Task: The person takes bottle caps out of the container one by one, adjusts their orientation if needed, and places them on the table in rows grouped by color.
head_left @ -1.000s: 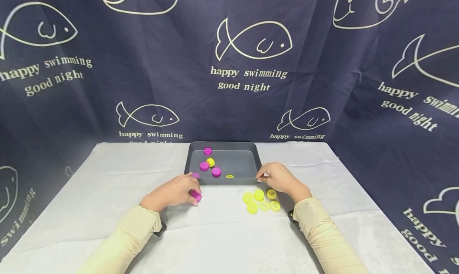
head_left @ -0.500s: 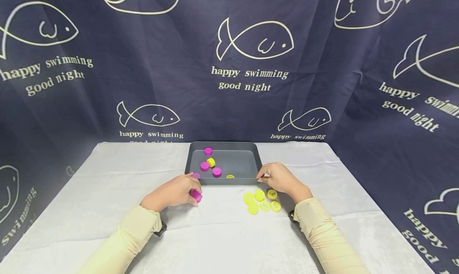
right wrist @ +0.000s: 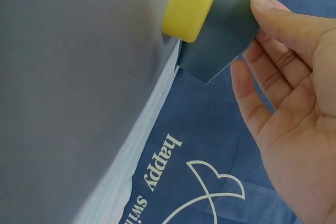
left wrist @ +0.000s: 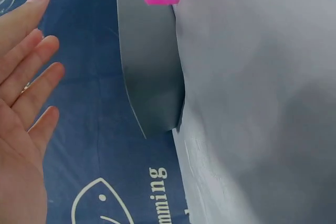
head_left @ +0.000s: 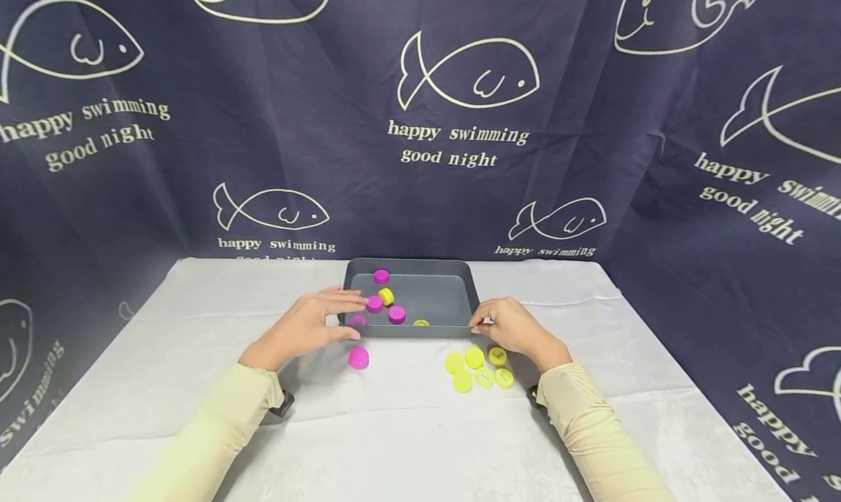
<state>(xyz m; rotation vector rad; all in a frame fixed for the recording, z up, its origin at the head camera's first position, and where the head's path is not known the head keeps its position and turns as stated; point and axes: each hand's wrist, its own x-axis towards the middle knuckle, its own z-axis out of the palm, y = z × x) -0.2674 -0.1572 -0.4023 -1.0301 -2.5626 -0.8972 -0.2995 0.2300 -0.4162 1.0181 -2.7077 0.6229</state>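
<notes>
My left hand [head_left: 302,323] is open over the left front corner of the dark grey tray [head_left: 436,294], fingers spread and holding nothing. In the left wrist view the fingers [left wrist: 39,85] stand apart from the tray's outer wall [left wrist: 149,66]. Below that hand a magenta cap [head_left: 358,357] sits on the table in front of the tray. My right hand [head_left: 515,327] pinches the tray's rim at the right front corner, thumb on the outside in the right wrist view. Several magenta caps [head_left: 396,314] lie in the tray, with a yellow cap [head_left: 386,296] and another at the front wall.
Several yellow caps [head_left: 474,357] lie on the white tablecloth [head_left: 394,436] in front of the tray, left of my right forearm. Behind the table hangs a dark blue curtain [head_left: 355,159] with white fish drawings and lettering.
My left hand has let go of the magenta cap in front of the tray and lifted up and left, its fingers spreading. The right hand stays at the tray's corner.
</notes>
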